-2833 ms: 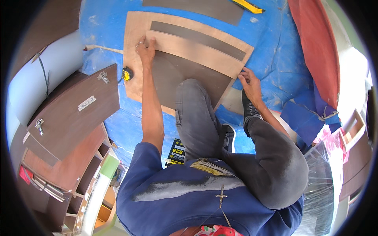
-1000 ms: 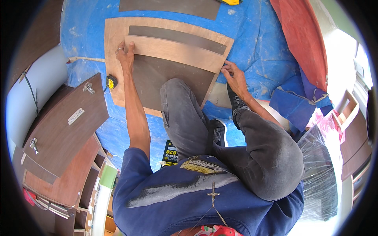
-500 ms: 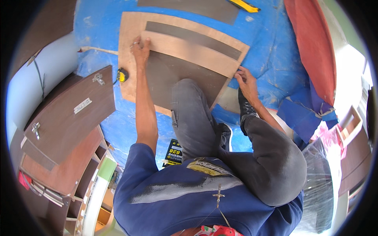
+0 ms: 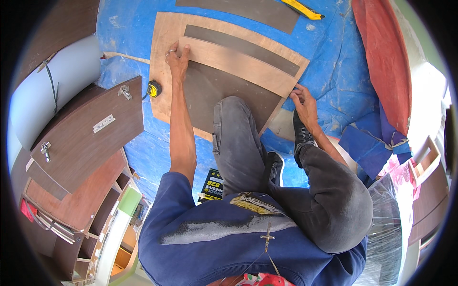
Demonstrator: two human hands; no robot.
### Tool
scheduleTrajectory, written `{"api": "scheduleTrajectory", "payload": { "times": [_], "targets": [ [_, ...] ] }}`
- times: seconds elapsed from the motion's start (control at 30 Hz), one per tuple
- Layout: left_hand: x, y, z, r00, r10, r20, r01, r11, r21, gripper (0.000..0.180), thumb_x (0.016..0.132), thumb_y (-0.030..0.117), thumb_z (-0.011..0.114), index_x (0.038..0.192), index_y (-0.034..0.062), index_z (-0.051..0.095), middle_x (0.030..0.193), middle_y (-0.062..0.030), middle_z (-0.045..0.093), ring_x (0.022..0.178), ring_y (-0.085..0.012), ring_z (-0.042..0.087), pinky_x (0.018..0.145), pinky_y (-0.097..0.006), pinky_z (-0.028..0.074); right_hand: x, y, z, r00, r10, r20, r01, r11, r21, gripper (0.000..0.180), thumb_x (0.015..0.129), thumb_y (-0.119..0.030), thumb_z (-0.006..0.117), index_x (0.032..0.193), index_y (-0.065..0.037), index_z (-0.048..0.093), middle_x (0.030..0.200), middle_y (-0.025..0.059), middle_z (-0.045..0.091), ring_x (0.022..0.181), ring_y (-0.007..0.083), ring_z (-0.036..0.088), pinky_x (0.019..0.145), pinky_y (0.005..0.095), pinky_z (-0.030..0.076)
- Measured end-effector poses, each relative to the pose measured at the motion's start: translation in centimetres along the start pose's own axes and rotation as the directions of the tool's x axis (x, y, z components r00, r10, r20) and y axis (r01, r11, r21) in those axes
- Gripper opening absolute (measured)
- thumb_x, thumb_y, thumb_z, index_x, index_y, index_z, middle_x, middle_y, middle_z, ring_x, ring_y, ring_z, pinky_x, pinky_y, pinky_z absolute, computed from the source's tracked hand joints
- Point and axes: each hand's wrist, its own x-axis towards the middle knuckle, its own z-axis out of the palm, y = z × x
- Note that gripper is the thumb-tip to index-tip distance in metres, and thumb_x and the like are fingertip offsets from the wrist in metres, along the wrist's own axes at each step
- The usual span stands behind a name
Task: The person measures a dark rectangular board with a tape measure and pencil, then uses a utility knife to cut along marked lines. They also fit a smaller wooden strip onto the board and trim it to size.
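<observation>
Between the left grip (image 4: 178, 57) and the right grip (image 4: 304, 102), a long, straight, pale brown wooden strip (image 4: 241, 66) lies over a light brown plywood board (image 4: 162, 52), dark brown flat sheet (image 4: 205, 86) showing along both its long sides. The left grip grasps the strip's left end. Beside the right end, the right grip's fingers curl; whether they pinch anything, I cannot tell.

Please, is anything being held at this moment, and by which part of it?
The left grip holds the pale wooden strip at its left end. The right grip is by the right end; whether it holds there cannot be told.
</observation>
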Motion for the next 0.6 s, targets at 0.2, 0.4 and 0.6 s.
{"api": "scheduleTrajectory", "payload": {
  "times": [0.2, 0.4, 0.6],
  "targets": [
    [0.1, -0.9, 0.1, 1.000, 0.006, 0.007, -0.006, 0.999, -0.036, 0.064, 0.091, 0.034, 0.079, 0.138, -0.0043, 0.059, 0.140, -0.0268, 0.052, 0.131, -0.0336, 0.055, 0.108, -0.042, 0.046, 0.0, 0.3, 0.1, 1.000, 0.009, 0.004, -0.009, 1.000, -0.011, 0.038, 0.101, -0.010, 0.063, 0.136, 0.002, 0.059, 0.106, 0.0143, 0.073, 0.098, 0.0217, 0.072, 0.087, 0.0344, 0.056],
    [1.0, -2.7, 0.4, 0.998, 0.058, 0.033, -0.054, 0.993, -0.108, 0.061, 0.090, 0.035, 0.080, 0.135, -0.0028, 0.061, 0.135, -0.0247, 0.055, 0.124, -0.0339, 0.057, 0.107, -0.044, 0.045, 0.0, 0.3, 0.2, 1.000, -0.007, -0.021, 0.007, 1.000, 0.020, 0.038, 0.099, -0.011, 0.065, 0.134, 0.002, 0.060, 0.105, 0.0150, 0.075, 0.096, 0.0236, 0.073, 0.085, 0.0359, 0.057],
    [1.2, -3.4, 0.6, 0.999, -0.008, 0.043, 0.016, 0.981, -0.192, 0.058, 0.088, 0.038, 0.080, 0.132, 0.0035, 0.066, 0.132, -0.0231, 0.054, 0.121, -0.0343, 0.057, 0.105, -0.045, 0.046, -0.1, -0.2, -0.1, 1.000, 0.003, -0.010, -0.003, 1.000, -0.011, 0.039, 0.100, -0.012, 0.065, 0.136, 0.002, 0.059, 0.103, 0.0126, 0.074, 0.096, 0.0202, 0.072, 0.086, 0.0337, 0.055]
  ]
}}
